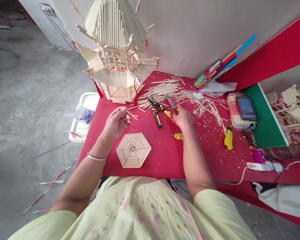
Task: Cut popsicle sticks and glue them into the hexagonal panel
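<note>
My left hand (118, 122) is closed, pinching thin wooden sticks (132, 115) whose ends stick out to the right. In my right hand (184, 118) is a pair of scissors (172, 102) with red handles, blades pointing away from me. Black and yellow cutters (155, 114) lie on the red table just left of the scissors. A hexagonal panel of sticks (133, 161) rests flat below my left hand. Partly hidden by my right wrist is a yellow-handled tool (178, 136) with a thin metal tip.
A tiered pagoda model of sticks (115, 30) stands at the back left. Loose sticks (165, 90) and scraps cover the back of the red table (165, 156). To the right are a yellow-handled tool (229, 138), a phone, a green board (267, 123) and a power strip (260, 166).
</note>
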The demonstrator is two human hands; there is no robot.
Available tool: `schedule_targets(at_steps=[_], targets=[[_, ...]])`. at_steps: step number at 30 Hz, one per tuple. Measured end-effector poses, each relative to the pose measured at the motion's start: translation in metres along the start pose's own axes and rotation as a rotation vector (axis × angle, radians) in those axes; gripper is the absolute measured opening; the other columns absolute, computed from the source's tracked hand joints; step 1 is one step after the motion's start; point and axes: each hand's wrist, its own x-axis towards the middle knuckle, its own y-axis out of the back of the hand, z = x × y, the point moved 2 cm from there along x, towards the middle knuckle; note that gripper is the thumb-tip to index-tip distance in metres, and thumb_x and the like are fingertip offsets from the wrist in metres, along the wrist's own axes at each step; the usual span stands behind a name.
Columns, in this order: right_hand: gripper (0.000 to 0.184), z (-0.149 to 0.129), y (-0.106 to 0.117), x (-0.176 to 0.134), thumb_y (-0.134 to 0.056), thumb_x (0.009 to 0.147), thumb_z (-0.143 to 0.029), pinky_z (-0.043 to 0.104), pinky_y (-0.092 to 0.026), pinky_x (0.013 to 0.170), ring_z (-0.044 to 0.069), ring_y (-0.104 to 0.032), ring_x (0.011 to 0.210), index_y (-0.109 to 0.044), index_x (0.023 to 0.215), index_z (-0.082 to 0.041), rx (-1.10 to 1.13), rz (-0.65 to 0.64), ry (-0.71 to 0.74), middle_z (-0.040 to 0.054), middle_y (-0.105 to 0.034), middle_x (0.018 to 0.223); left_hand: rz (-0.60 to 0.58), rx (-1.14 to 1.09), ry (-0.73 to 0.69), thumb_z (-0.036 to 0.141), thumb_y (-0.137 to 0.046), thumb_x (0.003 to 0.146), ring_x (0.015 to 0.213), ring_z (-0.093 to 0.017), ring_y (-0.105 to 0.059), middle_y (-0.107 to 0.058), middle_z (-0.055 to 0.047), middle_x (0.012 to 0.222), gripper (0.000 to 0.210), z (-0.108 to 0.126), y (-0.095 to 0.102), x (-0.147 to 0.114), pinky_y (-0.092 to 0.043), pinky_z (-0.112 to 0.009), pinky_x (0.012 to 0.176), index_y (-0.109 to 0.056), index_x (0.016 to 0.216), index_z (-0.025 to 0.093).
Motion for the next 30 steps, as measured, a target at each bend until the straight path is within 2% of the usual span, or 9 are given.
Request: schedule_targets(at_steps=[4,6,9,12,16,20,24,27,30], targets=[[0.061,-0.012,0.008,-0.018,-0.06,0.1,-0.047,0.059,-0.051,0.101,0.042,-0.063,0.125,-0.058,0.151,-0.014,0.076,0.246,0.108,0.0264,-0.068,0.132,0.004,-0.005,0.004,0.035,-0.082,0.082,0.052,-0.008,-0.061,-0.066,0.003,0.064,0.029,0.001,0.0,0.0,-0.041,-0.016,0.042,-0.058,0.087,0.02],[0.051,-0.032,0.01,-0.042,-0.058,0.103,-0.048,0.056,-0.052,0.105,0.037,-0.063,0.126,-0.065,0.143,-0.018,0.283,0.336,0.271,0.0214,-0.068,0.134,-0.003,-0.01,0.005,0.034,-0.082,0.082,0.051,-0.008,-0.06,-0.066,0.002,0.063,0.027,0.001,-0.002,-0.001,-0.041,-0.016,0.041,-0.059,0.087,0.02],[0.047,-0.073,-0.001,-0.078,-0.067,0.099,-0.052,0.039,-0.061,0.094,0.023,-0.072,0.109,-0.066,0.14,-0.028,0.748,0.076,0.557,0.009,-0.076,0.123,-0.019,-0.017,0.01,0.032,-0.082,0.083,0.052,-0.008,-0.06,-0.067,0.002,0.063,0.024,-0.005,-0.008,-0.004,-0.043,-0.015,0.044,-0.063,0.089,0.019],[0.03,-0.101,-0.013,-0.098,-0.07,0.099,-0.042,0.033,-0.061,0.087,0.018,-0.074,0.094,-0.073,0.124,-0.026,0.968,0.002,0.594,0.0046,-0.079,0.109,-0.036,0.004,0.017,0.032,-0.084,0.082,0.054,-0.008,-0.063,-0.067,0.002,0.064,0.024,-0.013,-0.012,-0.008,-0.049,-0.016,0.05,-0.067,0.091,0.019],[0.016,-0.102,-0.023,-0.1,-0.062,0.103,-0.025,0.032,-0.057,0.087,0.017,-0.072,0.089,-0.078,0.103,-0.023,0.825,0.051,0.621,0.0044,-0.077,0.101,-0.09,0.306,-0.009,0.035,-0.084,0.079,0.054,-0.01,-0.062,-0.071,-0.001,0.069,0.022,-0.01,-0.005,-0.013,-0.045,-0.018,0.047,-0.073,0.084,0.018],[0.022,-0.093,-0.035,-0.099,-0.058,0.103,-0.016,0.031,-0.055,0.091,0.017,-0.069,0.096,-0.078,0.101,-0.024,0.661,-0.029,0.754,0.0038,-0.073,0.098,-0.288,0.899,-0.093,0.032,-0.086,0.075,0.061,-0.012,-0.062,-0.075,-0.005,0.072,0.015,0.011,0.007,-0.01,-0.047,-0.02,0.055,-0.082,0.079,0.018],[0.025,-0.095,-0.05,-0.106,-0.055,0.104,-0.015,0.033,-0.055,0.094,0.019,-0.068,0.101,-0.078,0.105,-0.025,0.614,-0.054,0.822,0.0051,-0.071,0.099,-0.415,1.183,-0.158,0.025,-0.082,0.07,0.061,-0.014,-0.062,-0.074,-0.004,0.07,0.004,0.025,0.01,-0.003,-0.044,-0.022,0.056,-0.081,0.068,0.022],[0.022,-0.091,-0.058,-0.115,-0.056,0.107,-0.027,0.035,-0.055,0.102,0.02,-0.068,0.11,-0.077,0.114,-0.026,0.656,0.036,0.754,0.0068,-0.072,0.11,-0.469,1.278,-0.133,0.019,-0.076,0.069,0.057,-0.013,-0.059,-0.073,-0.002,0.068,0.007,0.026,0.009,0.0,-0.041,-0.023,0.054,-0.079,0.063,0.022],[0.025,-0.076,-0.065,-0.127,-0.056,0.107,-0.037,0.037,-0.055,0.106,0.021,-0.068,0.113,-0.075,0.121,-0.028,0.669,0.138,0.596,0.0081,-0.072,0.116,-0.423,1.318,-0.104,0.016,-0.071,0.068,0.053,-0.011,-0.054,-0.07,0.0,0.063,0.012,0.024,0.012,0.001,-0.038,-0.023,0.052,-0.075,0.058,0.02]])
